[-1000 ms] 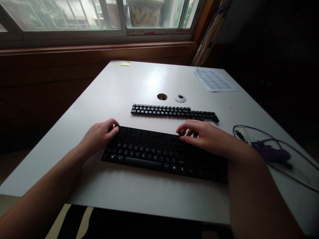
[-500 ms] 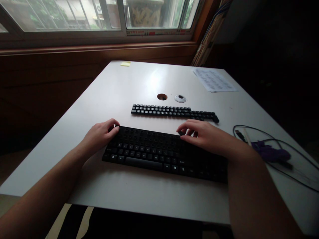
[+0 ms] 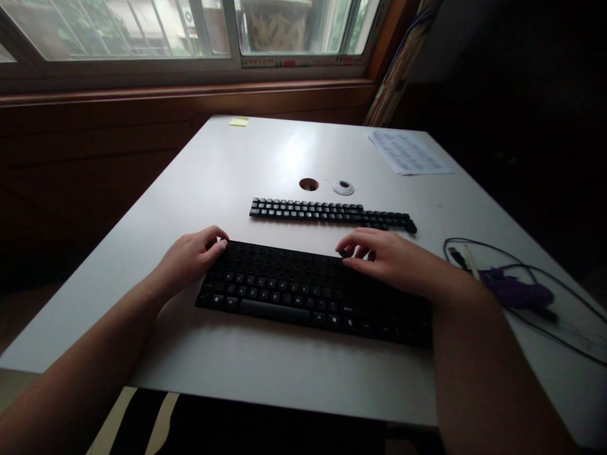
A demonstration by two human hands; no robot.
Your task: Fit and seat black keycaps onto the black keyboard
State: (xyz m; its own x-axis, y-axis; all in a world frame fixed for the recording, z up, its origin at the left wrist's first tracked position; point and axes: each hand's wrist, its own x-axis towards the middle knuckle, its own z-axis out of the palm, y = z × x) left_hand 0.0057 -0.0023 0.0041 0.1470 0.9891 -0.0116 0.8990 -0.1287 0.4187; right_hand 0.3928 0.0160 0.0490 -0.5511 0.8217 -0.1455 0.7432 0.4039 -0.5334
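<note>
A black keyboard (image 3: 303, 297) lies across the near part of the white table (image 3: 265, 158); its upper rows show bare sockets without caps. My left hand (image 3: 190, 258) is curled round the keyboard's far left corner, thumb on top. My right hand (image 3: 389, 259) hovers over the keyboard's far edge near the middle, thumb and forefinger pinched on a small black keycap (image 3: 346, 253). Behind the keyboard, loose black keycaps (image 3: 332, 213) are laid out in long rows.
A round cable hole (image 3: 308, 184) and its white cover (image 3: 343, 187) sit beyond the keycaps. At the right lie a purple tool (image 3: 515, 292) and a black looped cable (image 3: 531, 272). A printed sheet (image 3: 408, 153) and yellow sticky note (image 3: 238, 121) are near the far edge.
The keyboard's left end has crept a few pixels to the right under my left hand. Both hands stay in almost the same place.
</note>
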